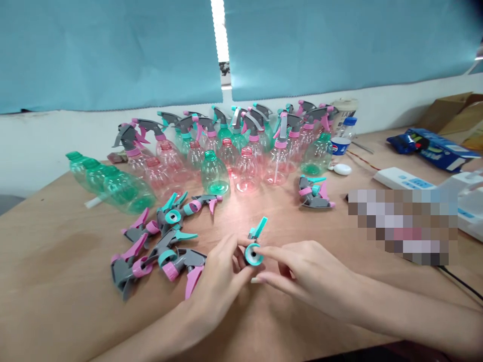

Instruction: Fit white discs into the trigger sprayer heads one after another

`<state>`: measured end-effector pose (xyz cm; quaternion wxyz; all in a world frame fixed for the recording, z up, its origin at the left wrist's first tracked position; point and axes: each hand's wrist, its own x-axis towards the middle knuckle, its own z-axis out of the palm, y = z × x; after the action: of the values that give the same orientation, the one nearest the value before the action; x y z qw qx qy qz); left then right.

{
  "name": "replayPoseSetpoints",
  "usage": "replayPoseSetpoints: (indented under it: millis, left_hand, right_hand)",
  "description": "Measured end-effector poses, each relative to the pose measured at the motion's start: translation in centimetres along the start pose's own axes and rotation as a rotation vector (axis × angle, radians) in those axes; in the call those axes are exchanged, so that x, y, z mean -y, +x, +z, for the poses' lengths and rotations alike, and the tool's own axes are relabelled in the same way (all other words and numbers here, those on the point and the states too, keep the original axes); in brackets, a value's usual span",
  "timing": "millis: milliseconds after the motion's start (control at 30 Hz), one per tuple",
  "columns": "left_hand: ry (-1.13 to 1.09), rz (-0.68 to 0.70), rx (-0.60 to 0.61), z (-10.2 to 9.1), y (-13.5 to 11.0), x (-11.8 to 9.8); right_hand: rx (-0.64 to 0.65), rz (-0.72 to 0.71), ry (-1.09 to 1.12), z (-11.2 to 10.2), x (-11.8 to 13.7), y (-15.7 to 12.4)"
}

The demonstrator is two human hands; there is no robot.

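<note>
One spray head [249,257]: gripped by the left hand [222,269], between both hands
Trigger [260,228]: pointed away
Collar [253,262]: open end faced this way
Right hand [311,266]: index finger [277,255] now laid at the collar, nothing grasped

A bare lane of table [277,213] runs back between the left spray heads [163,246] and the right spray heads [317,202]; close-set bottles [247,173] block its rear end. An obscured object [403,226] and power strip [405,180] obstruct sideways travel at the right. Clearance is available along the table's left, outside the left spray heads.
</note>
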<state>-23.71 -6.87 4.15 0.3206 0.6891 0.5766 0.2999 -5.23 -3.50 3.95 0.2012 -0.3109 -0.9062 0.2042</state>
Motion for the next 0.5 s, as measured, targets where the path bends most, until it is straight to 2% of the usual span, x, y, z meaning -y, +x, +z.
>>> replayPoseSetpoints:
  millis: [200, 500]
  left_hand:
    - [0.016, 0.030, 0.005, 0.6, -0.4, 0.8]
    - [0.133, 0.035, 0.015, 0.7, -0.1, 1.0]
  right_hand:
    - [-0.068, -0.051, 0.068, 0.2, -0.4, 0.6]
    - [-0.182, -0.118, 0.215, 2.1, -2.5, 0.3]
